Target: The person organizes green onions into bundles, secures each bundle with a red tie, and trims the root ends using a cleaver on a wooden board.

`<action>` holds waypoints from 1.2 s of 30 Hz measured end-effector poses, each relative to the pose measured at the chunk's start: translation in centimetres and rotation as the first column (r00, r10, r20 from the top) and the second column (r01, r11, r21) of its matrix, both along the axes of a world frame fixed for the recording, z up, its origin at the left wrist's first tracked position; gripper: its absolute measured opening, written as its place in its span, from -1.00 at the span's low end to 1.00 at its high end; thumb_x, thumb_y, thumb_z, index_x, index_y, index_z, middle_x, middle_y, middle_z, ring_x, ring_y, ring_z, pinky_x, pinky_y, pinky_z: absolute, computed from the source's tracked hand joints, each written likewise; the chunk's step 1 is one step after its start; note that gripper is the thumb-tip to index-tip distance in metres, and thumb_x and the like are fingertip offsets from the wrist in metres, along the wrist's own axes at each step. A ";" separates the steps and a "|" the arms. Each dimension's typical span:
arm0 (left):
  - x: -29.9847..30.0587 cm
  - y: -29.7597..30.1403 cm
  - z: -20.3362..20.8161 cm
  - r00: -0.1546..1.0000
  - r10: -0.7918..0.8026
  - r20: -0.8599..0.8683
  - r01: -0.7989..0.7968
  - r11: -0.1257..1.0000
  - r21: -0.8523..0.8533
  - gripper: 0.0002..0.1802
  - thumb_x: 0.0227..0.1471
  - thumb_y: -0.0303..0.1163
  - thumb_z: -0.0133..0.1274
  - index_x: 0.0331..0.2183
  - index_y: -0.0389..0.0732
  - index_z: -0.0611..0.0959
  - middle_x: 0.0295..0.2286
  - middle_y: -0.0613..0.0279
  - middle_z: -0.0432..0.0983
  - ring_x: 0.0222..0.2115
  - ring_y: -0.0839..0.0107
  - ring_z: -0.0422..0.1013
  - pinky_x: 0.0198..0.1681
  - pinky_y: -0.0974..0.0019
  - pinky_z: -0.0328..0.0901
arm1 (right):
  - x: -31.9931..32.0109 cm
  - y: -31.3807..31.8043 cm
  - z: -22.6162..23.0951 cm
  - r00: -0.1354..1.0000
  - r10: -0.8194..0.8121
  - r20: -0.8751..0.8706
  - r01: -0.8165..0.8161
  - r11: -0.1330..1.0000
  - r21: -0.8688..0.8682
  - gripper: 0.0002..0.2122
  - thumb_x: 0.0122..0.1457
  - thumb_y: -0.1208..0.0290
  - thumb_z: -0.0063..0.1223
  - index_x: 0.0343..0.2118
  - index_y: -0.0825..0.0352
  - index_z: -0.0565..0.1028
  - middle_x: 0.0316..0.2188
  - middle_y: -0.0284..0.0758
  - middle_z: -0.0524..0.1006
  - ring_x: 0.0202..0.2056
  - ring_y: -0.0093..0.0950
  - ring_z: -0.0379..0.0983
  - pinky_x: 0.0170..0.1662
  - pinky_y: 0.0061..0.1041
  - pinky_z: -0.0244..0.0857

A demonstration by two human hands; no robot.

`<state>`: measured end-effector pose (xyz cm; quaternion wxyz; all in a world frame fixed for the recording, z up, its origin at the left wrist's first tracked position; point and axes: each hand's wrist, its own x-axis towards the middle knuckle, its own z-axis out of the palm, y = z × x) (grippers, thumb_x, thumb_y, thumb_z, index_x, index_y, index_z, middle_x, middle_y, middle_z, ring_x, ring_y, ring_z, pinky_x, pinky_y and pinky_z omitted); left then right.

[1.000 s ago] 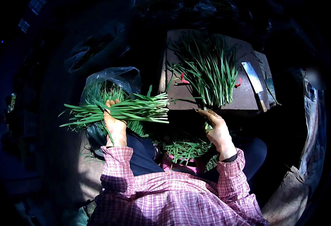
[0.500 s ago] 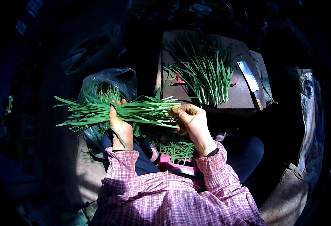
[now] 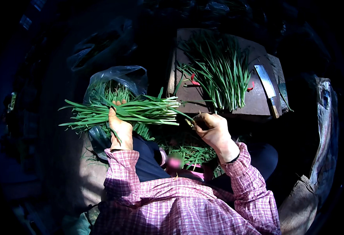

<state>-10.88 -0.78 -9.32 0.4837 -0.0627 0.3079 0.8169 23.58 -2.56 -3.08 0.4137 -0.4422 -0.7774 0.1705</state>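
Observation:
My left hand (image 3: 121, 131) is closed round a loose bunch of garlic chives (image 3: 152, 111). The bunch lies sideways, its pale cut ends toward the right and its leaf tips to the left. To the right of those ends, my right hand (image 3: 217, 133) pinches a single chive stalk (image 3: 184, 115) near its base, where a withered yellowish bit shows at the fingertips. The stalk still reaches back to the bunch. Below the hands, loose chive leaves and trimmings (image 3: 195, 154) lie between my knees, beside a pink object (image 3: 197, 172) that I cannot make out fully.
A board (image 3: 258, 105) ahead on the right bears a pile of chives (image 3: 228, 80), red strips (image 3: 194, 79) and a cleaver (image 3: 266, 83). Left of it stands a clear plastic bag (image 3: 127, 71) with more chives. A pale sack (image 3: 321, 129) stands at far right.
My right hand has moved right, away from the bunch's cut ends, drawing one stalk partly out. My left hand keeps its hold. The whole view has shifted slightly.

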 end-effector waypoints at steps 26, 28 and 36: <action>4.8 -0.8 3.0 0.997 -0.064 0.041 0.068 0.993 -0.099 -0.72 0.16 -0.36 0.13 -0.09 -0.22 0.58 -0.17 0.21 0.48 -0.06 0.12 0.43 0.10 -0.05 0.38 | -4.2 1.3 -1.6 0.868 0.115 0.482 -0.223 0.959 0.174 -0.82 -0.02 0.41 0.09 -0.29 0.12 0.55 -0.62 -0.41 0.50 -0.59 -0.43 0.49 -0.49 -0.36 0.31; 5.5 -0.5 3.1 0.998 -0.056 0.021 0.058 0.988 -0.144 -0.71 0.16 -0.37 0.13 -0.08 -0.22 0.58 -0.15 0.19 0.48 -0.05 0.12 0.43 0.12 -0.04 0.37 | -4.6 2.0 -1.0 0.889 0.144 0.434 -0.230 0.961 0.152 -0.86 0.00 0.41 0.08 -0.33 0.14 0.54 -0.63 -0.41 0.49 -0.61 -0.44 0.47 -0.49 -0.38 0.29; -1.0 0.1 4.1 0.992 -0.124 -0.033 0.121 0.988 -0.100 -0.78 0.16 -0.24 0.12 -0.19 -0.12 0.60 -0.14 0.16 0.54 -0.09 0.15 0.45 0.08 -0.21 0.34 | 1.5 0.2 -3.3 0.746 0.139 0.652 -0.042 0.986 -0.162 -0.94 0.01 0.46 0.09 -0.55 0.22 0.47 -0.65 -0.30 0.56 -0.59 -0.34 0.56 -0.45 -0.32 0.39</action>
